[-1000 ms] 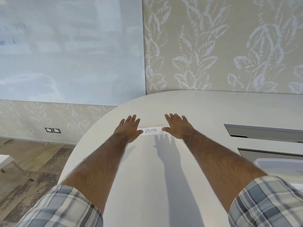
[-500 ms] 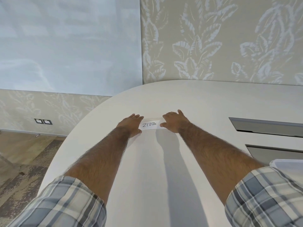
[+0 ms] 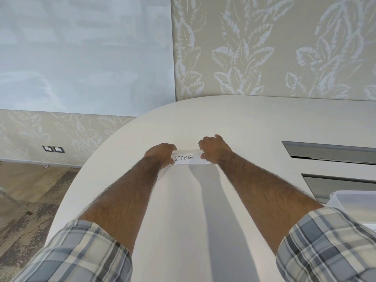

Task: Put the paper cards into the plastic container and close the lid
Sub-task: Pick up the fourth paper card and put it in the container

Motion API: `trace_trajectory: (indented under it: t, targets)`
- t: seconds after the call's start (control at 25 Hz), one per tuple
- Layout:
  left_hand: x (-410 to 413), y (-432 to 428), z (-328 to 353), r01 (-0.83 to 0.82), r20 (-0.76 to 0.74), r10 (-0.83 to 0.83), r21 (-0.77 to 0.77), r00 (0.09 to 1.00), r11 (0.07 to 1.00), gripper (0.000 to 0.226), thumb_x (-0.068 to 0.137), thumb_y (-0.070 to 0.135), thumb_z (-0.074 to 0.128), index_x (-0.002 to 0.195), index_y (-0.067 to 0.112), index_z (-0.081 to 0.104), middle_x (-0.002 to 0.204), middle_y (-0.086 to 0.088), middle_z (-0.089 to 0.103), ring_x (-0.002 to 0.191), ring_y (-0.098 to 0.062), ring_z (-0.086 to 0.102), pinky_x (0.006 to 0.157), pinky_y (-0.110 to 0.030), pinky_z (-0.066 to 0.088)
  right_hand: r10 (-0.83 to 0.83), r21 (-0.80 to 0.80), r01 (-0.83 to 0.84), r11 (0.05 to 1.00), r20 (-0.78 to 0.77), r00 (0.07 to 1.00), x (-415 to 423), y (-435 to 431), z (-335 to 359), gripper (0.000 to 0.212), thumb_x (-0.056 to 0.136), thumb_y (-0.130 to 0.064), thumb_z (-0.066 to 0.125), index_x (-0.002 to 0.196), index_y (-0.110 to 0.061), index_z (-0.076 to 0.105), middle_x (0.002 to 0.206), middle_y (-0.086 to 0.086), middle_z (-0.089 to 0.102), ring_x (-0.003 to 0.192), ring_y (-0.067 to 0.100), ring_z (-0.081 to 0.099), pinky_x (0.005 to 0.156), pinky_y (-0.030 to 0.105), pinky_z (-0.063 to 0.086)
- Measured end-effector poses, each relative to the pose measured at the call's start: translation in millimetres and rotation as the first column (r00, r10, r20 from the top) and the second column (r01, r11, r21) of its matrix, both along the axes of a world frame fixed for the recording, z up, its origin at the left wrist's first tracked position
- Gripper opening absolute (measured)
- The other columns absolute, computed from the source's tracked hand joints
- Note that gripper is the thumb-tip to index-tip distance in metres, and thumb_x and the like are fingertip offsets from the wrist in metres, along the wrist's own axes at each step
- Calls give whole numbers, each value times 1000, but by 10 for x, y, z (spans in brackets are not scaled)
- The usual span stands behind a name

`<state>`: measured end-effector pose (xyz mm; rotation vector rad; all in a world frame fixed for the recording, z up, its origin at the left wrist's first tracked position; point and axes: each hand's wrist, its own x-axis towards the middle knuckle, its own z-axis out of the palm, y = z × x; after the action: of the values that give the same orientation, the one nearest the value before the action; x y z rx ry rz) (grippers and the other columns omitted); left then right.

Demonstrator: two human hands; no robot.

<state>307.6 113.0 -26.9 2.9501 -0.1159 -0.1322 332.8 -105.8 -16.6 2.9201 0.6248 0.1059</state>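
A white paper card [image 3: 188, 159] with "ZEBRA" handwritten on it lies on the pale table [image 3: 203, 220], far from me. My left hand [image 3: 160, 154] has its fingers curled over the card's left end. My right hand [image 3: 213, 150] grips the right end, thumb on the near edge. Whether more cards lie under the top one is hidden. A corner of the clear plastic container [image 3: 354, 200] shows at the right edge, partly behind my right sleeve.
Two dark rectangular cable hatches [image 3: 329, 152] [image 3: 341, 184] are set into the table on the right. The table's rounded edge curves on the left, with wooden floor [image 3: 30, 200] below. A leaf-patterned wall and a glass panel stand behind.
Both hands went from flat with spread fingers beside the card to curled and closed on its two ends. The card has shifted slightly toward me.
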Motion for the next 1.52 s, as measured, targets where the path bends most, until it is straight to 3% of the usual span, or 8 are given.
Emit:
trace_trajectory:
  t: [0.16, 0.28, 0.56, 0.8, 1.04, 1.28, 1.52]
  targets:
    - [-81, 9, 46, -21, -12, 21, 21, 1000, 1000, 52, 85, 27, 72, 134, 28, 57, 132, 5, 59, 119, -23, 58, 84, -33, 44, -36, 119, 53, 991, -145, 989, -94, 12, 15, 36, 89, -23, 66, 121, -11, 59, 120, 8, 64, 108, 30, 63, 91, 39, 51]
    - [-176, 18, 81, -13, -11, 13, 32, 1000, 999, 47, 84, 26, 74, 129, 26, 61, 126, 3, 63, 113, -24, 60, 79, -32, 43, -39, 114, 61, 992, -184, 982, -159, 30, -6, 38, 86, -22, 68, 122, -10, 62, 122, 9, 65, 109, 31, 63, 92, 42, 53]
    - [-504, -41, 209, -12, 16, 11, 34, 1000, 999, 48, 84, 29, 72, 131, 32, 62, 130, 7, 61, 120, -22, 57, 87, -34, 44, -64, 138, 90, 986, -184, 981, -453, -41, 111, 24, 82, -11, 66, 105, -8, 68, 105, 9, 69, 95, 30, 66, 80, 36, 55]
    - [-896, -242, 576, 13, 67, -16, 44, 998, 999, 46, 86, 28, 71, 132, 31, 62, 131, 7, 61, 123, -20, 55, 92, -34, 44, -70, 199, 103, 975, -166, 984, -836, -272, 381, 31, 84, -16, 69, 115, -16, 66, 117, 6, 65, 106, 29, 63, 84, 35, 50]
    - [-1390, -714, 1067, 2, 145, -6, 25, 989, 1000, 39, 83, 29, 73, 122, 35, 68, 119, 6, 66, 112, -21, 60, 82, -31, 44, -51, 235, 68, 970, -77, 996, -1307, -745, 922, 32, 82, -18, 71, 114, -16, 67, 119, 6, 64, 109, 27, 62, 87, 35, 50]
    - [-2037, -1596, 1558, 8, 206, -14, 33, 978, 999, 38, 83, 28, 73, 120, 35, 69, 115, 4, 67, 107, -21, 60, 80, -31, 46, -27, 234, 25, 972, 6, 1000, -1881, -1633, 1416, 31, 79, -18, 72, 110, -16, 68, 115, 6, 66, 105, 27, 63, 86, 38, 53]
    - [-2613, -2726, 1721, 50, 228, -52, 13, 972, 999, 36, 83, 29, 74, 119, 33, 70, 113, 3, 66, 104, -21, 60, 78, -31, 45, -94, 239, 87, 967, 21, 995, -2481, -2771, 1668, 31, 77, -19, 75, 108, -22, 68, 117, 0, 64, 107, 24, 62, 85, 36, 52]
